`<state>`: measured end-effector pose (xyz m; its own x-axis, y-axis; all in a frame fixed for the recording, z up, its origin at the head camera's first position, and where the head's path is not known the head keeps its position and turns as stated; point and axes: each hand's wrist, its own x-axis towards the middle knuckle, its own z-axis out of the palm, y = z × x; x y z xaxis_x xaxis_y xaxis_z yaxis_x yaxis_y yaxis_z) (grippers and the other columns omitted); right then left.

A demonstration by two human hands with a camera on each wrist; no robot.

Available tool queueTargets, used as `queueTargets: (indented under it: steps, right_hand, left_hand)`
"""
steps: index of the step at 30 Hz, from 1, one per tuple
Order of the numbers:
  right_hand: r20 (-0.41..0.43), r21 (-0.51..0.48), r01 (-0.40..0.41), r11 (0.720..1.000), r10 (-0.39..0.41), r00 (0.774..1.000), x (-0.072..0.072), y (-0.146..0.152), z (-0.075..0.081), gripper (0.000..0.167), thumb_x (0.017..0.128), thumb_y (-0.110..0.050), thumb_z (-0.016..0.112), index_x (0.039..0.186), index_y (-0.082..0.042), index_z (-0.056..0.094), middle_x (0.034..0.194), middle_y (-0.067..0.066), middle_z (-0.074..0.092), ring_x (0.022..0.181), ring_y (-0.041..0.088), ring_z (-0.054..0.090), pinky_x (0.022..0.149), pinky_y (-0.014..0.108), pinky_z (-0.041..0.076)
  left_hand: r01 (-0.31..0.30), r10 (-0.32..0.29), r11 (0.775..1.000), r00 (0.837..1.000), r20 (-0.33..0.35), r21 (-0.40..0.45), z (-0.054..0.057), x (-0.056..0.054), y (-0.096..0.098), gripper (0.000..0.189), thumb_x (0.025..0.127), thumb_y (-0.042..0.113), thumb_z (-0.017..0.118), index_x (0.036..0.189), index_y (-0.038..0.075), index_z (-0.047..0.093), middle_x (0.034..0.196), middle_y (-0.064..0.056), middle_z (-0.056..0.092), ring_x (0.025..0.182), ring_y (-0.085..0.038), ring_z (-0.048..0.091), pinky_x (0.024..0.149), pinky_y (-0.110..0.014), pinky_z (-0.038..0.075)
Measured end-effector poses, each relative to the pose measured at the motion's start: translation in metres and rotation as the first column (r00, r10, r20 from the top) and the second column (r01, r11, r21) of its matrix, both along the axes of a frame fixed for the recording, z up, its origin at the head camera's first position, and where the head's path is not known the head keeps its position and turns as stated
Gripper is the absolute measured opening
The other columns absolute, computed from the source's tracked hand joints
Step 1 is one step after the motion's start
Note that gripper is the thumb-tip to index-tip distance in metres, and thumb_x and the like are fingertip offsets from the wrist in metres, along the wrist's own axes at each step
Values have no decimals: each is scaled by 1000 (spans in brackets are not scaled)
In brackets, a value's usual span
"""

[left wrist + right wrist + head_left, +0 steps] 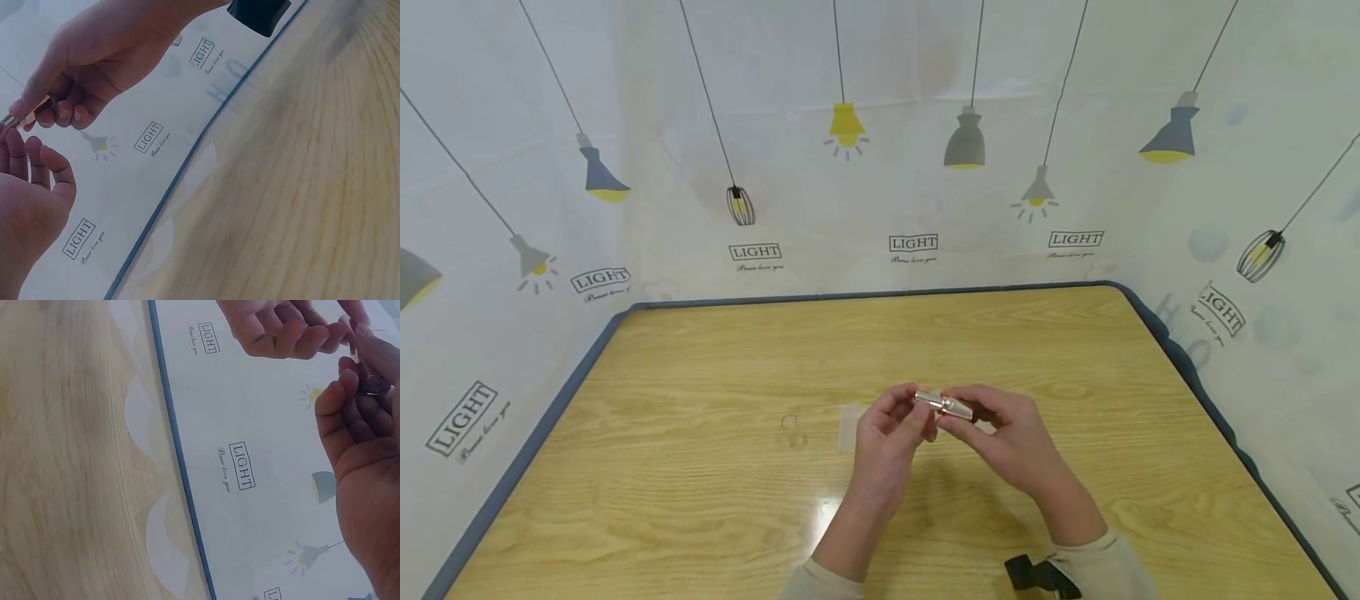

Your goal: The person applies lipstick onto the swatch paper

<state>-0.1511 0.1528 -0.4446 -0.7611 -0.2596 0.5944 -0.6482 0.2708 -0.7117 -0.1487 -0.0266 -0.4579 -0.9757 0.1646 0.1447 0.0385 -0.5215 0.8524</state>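
A small shiny metal tube (944,404), narrower at its left part and thicker toward a dark right end, is held between both hands above the table. The left hand (887,437) pinches its left end between thumb and fingers. At the thicker end, the right hand (1003,429) grips it with thumb and fingertips. In the left wrist view, the metal tube (26,119) shows at the left edge, partly covered by fingers. The right wrist view shows its dark round end (377,385) by the right palm; its exact kind I cannot tell.
Left of the hands, a pale translucent square sheet (848,429) lies on the wooden table (700,492), partly behind the left hand. Farther left is a small thin clear piece (789,422). A black strap device (1041,575) sits at the right wrist. Lamp-printed walls enclose the table.
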Motion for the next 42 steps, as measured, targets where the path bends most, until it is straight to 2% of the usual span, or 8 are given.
queueTargets:
  steps: [3, 9, 13, 18, 22, 26, 33, 42]
  right_hand:
    - [27, -87, -35, 996, 37, 999, 1, -1, -1, 26, 90, 10, 77, 113, -2, 76, 99, 12, 79, 84, 0, 69, 68, 21, 60]
    - [120, -222, -73, 972, 102, 988, 3, -2, -3, 23, 92, 9, 75, 115, 5, 75, 104, -10, 78, 81, 0, 67, 65, 20, 59]
    - [169, -272, -76, 959, 125, 978, 3, -2, -4, 22, 94, 8, 75, 115, 7, 74, 99, -14, 76, 74, 0, 63, 61, 20, 56]
    - [215, -304, -61, 951, 130, 968, 4, -2, -5, 20, 95, 6, 73, 115, 7, 75, 93, -14, 74, 67, 4, 57, 55, 28, 50]
    - [246, -320, -40, 946, 124, 961, 5, -2, -5, 20, 95, 6, 73, 115, 6, 75, 93, -14, 75, 68, 3, 58, 56, 28, 51]
    - [257, -324, -39, 945, 127, 958, 5, -2, -4, 20, 95, 5, 74, 115, 3, 77, 93, -14, 75, 69, 2, 59, 58, 24, 52]
    - [249, -319, -66, 946, 150, 957, 3, -2, -4, 20, 97, 3, 74, 116, 4, 76, 96, -14, 76, 71, 2, 59, 59, 26, 52]
    - [251, -330, -92, 940, 181, 951, 2, -2, -5, 19, 98, 2, 72, 117, 4, 76, 97, -14, 77, 71, 4, 59, 60, 25, 51]
  left_hand:
    - [15, -15, 999, 1000, 13, 30, 1, 1, 1, 11, 102, 10, 71, 112, 12, 67, 96, 7, 70, 84, -6, 63, 76, -20, 55]
    - [20, -20, 999, 1000, 6, 29, 3, 2, 1, 12, 98, 14, 76, 107, 17, 69, 92, 10, 70, 82, -5, 62, 76, -19, 54]
    - [43, -43, 999, 999, -11, 24, 4, 2, -1, 16, 95, 23, 78, 107, 18, 69, 94, 10, 69, 84, -4, 62, 77, -19, 54]
    - [83, -82, 997, 995, -55, 12, 5, 3, -3, 14, 98, 22, 75, 110, 18, 68, 100, 9, 68, 88, -5, 60, 79, -19, 54]
    - [95, -94, 995, 993, -73, 12, 6, 3, -4, 16, 101, 15, 73, 117, 16, 67, 103, 7, 67, 89, -7, 60, 79, -20, 54]
    - [91, -90, 996, 995, -39, 25, 8, 4, -3, 21, 101, 11, 72, 119, 15, 62, 103, 6, 68, 90, -6, 64, 78, -20, 55]
    - [63, -63, 998, 998, 7, 22, 12, 4, 1, 13, 101, 13, 74, 107, 15, 62, 96, 7, 69, 85, -5, 65, 77, -20, 56]
    - [66, -66, 997, 998, -1, 34, 12, 3, 0, 19, 95, 21, 80, 104, 16, 64, 94, 8, 69, 84, -4, 65, 76, -17, 56]
